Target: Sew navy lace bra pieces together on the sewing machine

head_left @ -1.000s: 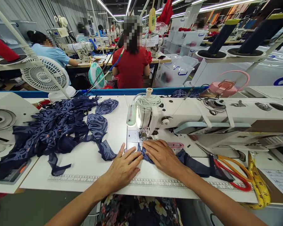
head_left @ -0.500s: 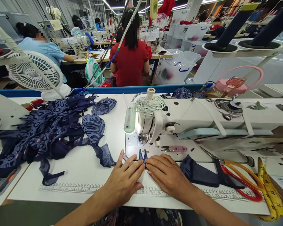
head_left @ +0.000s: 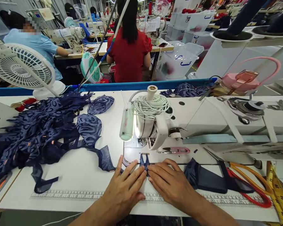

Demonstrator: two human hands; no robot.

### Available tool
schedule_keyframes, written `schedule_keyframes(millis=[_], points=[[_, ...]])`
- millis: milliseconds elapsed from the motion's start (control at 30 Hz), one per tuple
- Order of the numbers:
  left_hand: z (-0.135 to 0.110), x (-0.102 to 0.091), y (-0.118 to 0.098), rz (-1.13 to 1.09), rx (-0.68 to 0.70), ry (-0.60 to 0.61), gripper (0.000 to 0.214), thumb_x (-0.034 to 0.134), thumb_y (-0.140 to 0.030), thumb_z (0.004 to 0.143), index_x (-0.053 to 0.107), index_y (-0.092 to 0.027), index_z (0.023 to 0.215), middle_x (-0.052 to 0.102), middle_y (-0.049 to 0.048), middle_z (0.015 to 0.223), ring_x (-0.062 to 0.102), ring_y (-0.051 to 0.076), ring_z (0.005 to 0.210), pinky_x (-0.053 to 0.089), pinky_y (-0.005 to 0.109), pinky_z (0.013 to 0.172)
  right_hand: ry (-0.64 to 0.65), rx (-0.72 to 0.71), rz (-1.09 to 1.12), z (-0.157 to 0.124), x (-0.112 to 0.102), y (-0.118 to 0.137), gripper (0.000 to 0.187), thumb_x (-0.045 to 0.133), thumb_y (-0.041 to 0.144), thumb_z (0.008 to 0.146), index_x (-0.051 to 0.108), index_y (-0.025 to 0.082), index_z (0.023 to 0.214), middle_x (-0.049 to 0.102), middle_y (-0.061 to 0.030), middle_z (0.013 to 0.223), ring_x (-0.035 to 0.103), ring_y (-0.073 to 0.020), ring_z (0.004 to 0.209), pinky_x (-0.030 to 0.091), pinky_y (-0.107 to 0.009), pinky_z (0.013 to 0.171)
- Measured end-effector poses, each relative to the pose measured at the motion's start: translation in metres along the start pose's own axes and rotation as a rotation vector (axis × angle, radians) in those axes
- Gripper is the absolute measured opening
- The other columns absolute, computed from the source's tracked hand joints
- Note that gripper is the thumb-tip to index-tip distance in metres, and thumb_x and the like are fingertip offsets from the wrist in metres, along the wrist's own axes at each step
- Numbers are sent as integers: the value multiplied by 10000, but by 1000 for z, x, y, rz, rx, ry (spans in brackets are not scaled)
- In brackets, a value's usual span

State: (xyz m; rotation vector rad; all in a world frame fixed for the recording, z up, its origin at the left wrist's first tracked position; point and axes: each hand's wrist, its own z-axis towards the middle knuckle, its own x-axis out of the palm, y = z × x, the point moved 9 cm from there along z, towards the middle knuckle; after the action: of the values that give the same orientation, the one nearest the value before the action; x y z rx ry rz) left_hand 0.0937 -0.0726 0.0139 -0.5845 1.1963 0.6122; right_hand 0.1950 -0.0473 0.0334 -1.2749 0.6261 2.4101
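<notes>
My left hand (head_left: 124, 188) lies flat on the white table, fingers stretched and spread, its fingertips at the left edge of a small navy patterned fabric piece (head_left: 144, 160). From the other side my right hand (head_left: 171, 182) touches the same piece, fingers straight and lying flat. Two narrow prongs of the piece point away from me; its near end is partly hidden by my fingertips. Just beyond it stands the sewing machine (head_left: 159, 130), with its needle area lit. Pink thread snips (head_left: 179, 150) lie on the machine bed, beyond my right hand.
A heap of navy bra pieces (head_left: 44, 131) covers the left side. Beside my right forearm lie another navy piece (head_left: 208, 179), orange-and-red-handled scissors (head_left: 252, 179) and a yellow tape measure (head_left: 281, 197). A fan (head_left: 22, 67) stands at far left. Two people sit ahead.
The view has shifted, so the table and machine appear larger. More of the small fabric piece shows beyond my fingertips, while both hands stay flat beside it.
</notes>
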Motion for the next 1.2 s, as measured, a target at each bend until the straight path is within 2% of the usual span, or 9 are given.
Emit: schedule_keyframes(millis=[200, 400, 633, 933, 1000, 1067, 1133, 1200], points=[[0, 1, 1, -17, 1, -5, 416, 502, -331, 967, 522, -156, 1344, 557, 20, 1400, 411, 271, 1352, -112, 569, 1189, -16, 9, -4, 1, -2, 0, 138, 600, 105, 890, 659, 131, 1012, 721, -49, 1009, 624, -173, 928, 394, -394, 903], [0, 3, 3, -28, -16, 14, 423, 487, -303, 968, 501, -164, 1367, 535, 11, 1422, 393, 274, 1362, -117, 568, 1188, -41, 28, -5, 0, -1, -3, 148, 584, 115, 902, 664, 142, 1024, 727, -53, 1044, 625, -190, 1013, 387, -392, 959], [1, 1, 3, -26, -21, 6, 427, 513, -285, 953, 501, -164, 1362, 573, 54, 1378, 410, 255, 1358, -96, 568, 1190, -24, 22, -8, -1, 1, -1, 153, 577, 107, 902, 662, 141, 1024, 725, -55, 1045, 624, -194, 989, 388, -393, 947], [0, 1, 3, -43, -23, 10, 417, 497, -245, 951, 496, -160, 1359, 571, 43, 1380, 416, 261, 1347, -72, 557, 1197, -13, 27, -23, 1, 0, -1, 160, 560, 111, 905, 659, 160, 1022, 725, -53, 1025, 629, -187, 965, 400, -392, 924], [0, -1, 3, -60, -23, -4, 412, 505, -237, 948, 492, -162, 1352, 584, 43, 1360, 427, 259, 1335, -29, 561, 1200, -17, 26, -18, 1, 0, 0, 153, 561, 112, 905, 656, 157, 1016, 723, -51, 1020, 625, -185, 958, 398, -391, 921], [2, -5, 3, -103, -49, -18, 394, 499, -243, 953, 488, -171, 1340, 602, 55, 1324, 448, 260, 1310, 72, 573, 1192, -21, 20, -13, 2, -1, 1, 142, 562, 108, 901, 652, 149, 1004, 719, -52, 1011, 624, -184, 950, 397, -392, 917], [6, -8, 11, -164, -178, -43, 357, 474, -249, 963, 490, -168, 1310, 626, 88, 1239, 512, 257, 1217, 286, 544, 1120, -31, 12, -9, 2, -2, 2, 128, 566, 104, 896, 645, 141, 990, 714, -53, 1001, 623, -184, 944, 397, -395, 917], [9, -8, 24, -196, -387, -64, 262, 468, -261, 965, 536, -159, 1198, 632, 106, 1095, 571, 253, 1044, 460, 462, 921, -45, 8, -5, 2, -3, 3, 117, 570, 103, 894, 638, 138, 981, 711, -53, 997, 620, -185, 939, 396, -398, 917]])
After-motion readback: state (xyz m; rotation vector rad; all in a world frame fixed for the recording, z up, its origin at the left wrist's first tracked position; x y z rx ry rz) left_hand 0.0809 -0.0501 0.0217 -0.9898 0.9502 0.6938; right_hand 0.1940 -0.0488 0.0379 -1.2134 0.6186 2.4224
